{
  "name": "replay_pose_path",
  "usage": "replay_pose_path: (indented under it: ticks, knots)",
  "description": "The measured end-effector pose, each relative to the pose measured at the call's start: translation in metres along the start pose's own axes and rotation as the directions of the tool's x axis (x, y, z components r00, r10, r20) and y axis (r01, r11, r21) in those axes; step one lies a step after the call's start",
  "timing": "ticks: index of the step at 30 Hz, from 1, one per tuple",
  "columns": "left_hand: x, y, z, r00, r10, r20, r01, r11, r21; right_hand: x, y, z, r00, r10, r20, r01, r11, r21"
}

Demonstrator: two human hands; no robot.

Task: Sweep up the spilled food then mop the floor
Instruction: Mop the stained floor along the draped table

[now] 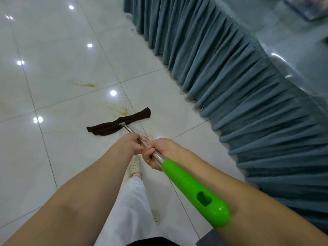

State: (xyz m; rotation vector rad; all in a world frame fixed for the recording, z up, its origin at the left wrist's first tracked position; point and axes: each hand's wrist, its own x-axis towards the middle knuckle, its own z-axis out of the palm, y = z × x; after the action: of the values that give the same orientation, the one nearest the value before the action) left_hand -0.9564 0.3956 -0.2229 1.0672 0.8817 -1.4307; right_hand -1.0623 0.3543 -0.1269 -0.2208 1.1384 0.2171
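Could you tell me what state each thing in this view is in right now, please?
mop cloth: flat on the floor, its far edge at the nearer stain
nearer stain: yellow smear, not yet wiped
farther stain: yellow smear, untouched
mop pole: tilted, gripped by both hands
left hand: closed on the pole
right hand: closed on the pole, just below the green handle
table skirt: hanging to the floor

Both arms outstretched, left hand and right hand clenched, touching
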Motion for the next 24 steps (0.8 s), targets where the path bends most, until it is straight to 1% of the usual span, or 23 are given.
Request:
replay_pose_path:
  ticks: [3, 6, 10, 15, 19, 21, 24]
  knots:
    - [0.009, 0.038, 0.014, 1.000, -0.015, 0.018, 0.016, 0.997, -0.070, 0.013, -0.034, 0.026, 0.999, 0.030, -0.013, -0.031, 0.999, -0.032]
    - [0.015, 0.083, 0.029, 1.000, -0.012, 0.020, 0.014, 0.995, -0.102, 0.028, -0.070, 0.059, 0.998, 0.050, -0.026, -0.052, 0.996, -0.074]
    - [0.018, 0.147, 0.041, 1.000, 0.014, 0.020, -0.012, 0.994, -0.105, 0.050, -0.110, 0.108, 0.997, 0.072, -0.023, -0.074, 0.993, -0.091]
    - [0.019, 0.216, 0.055, 0.999, 0.031, 0.031, -0.030, 0.998, -0.054, 0.079, -0.152, 0.162, 0.996, 0.084, -0.028, -0.086, 0.991, -0.100]
    - [0.026, 0.254, 0.065, 1.000, 0.014, 0.020, -0.012, 0.998, -0.055, 0.094, -0.178, 0.186, 0.995, 0.095, -0.018, -0.096, 0.991, -0.089]
    - [0.032, 0.267, 0.070, 1.000, 0.012, 0.000, -0.012, 0.997, -0.076, 0.100, -0.188, 0.191, 0.996, 0.094, -0.013, -0.094, 0.992, -0.084]
    - [0.039, 0.280, 0.077, 0.999, 0.027, -0.031, -0.029, 0.998, -0.063, 0.106, -0.203, 0.199, 0.995, 0.095, 0.001, -0.094, 0.990, -0.101]
